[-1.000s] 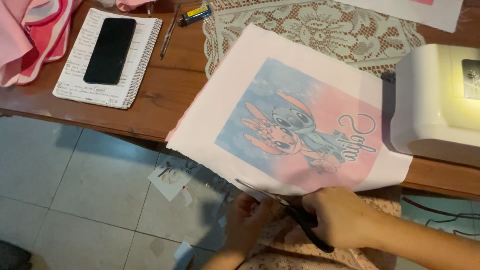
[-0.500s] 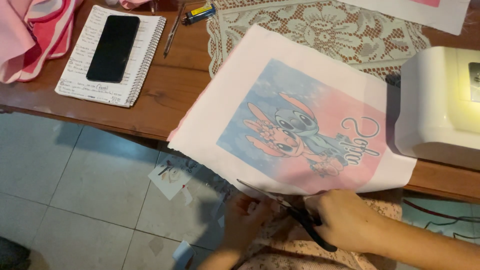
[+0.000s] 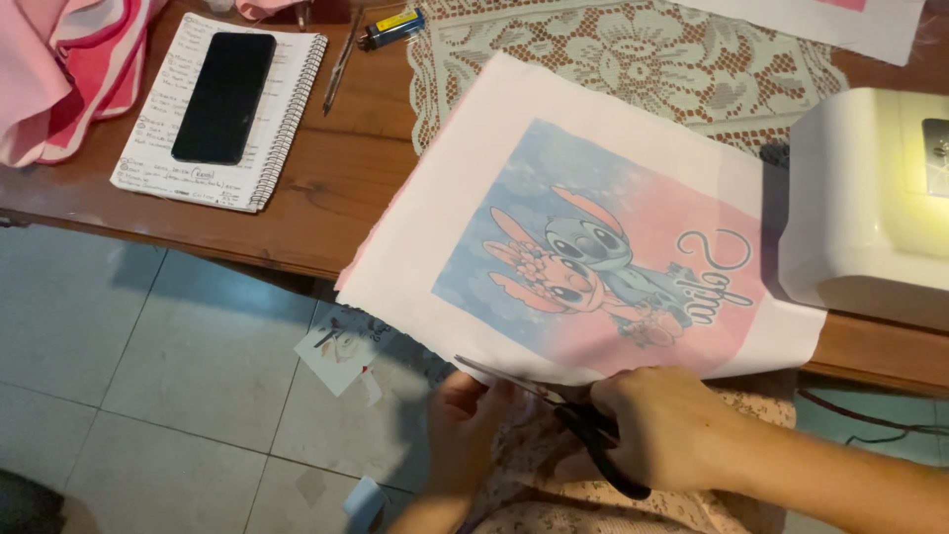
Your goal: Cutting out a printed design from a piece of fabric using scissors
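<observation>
— Where the printed fabric sheet [image 3: 583,227] hangs over the near edge of the wooden table [image 3: 336,178], what are the hands doing?

— The right hand [image 3: 672,425] is closed around the black handles of the scissors [image 3: 563,420], whose blades sit at the sheet's lower edge. The left hand [image 3: 465,425] is just below that edge, fingers curled; I cannot tell whether it pinches the cloth.

— And around it?

— The sheet lies partly on a lace runner [image 3: 613,59], touching a white sewing machine [image 3: 870,198] on the right. A black phone [image 3: 225,96] rests on a spiral notebook [image 3: 272,148] well to the left, beside pink cloth [image 3: 59,69].
</observation>
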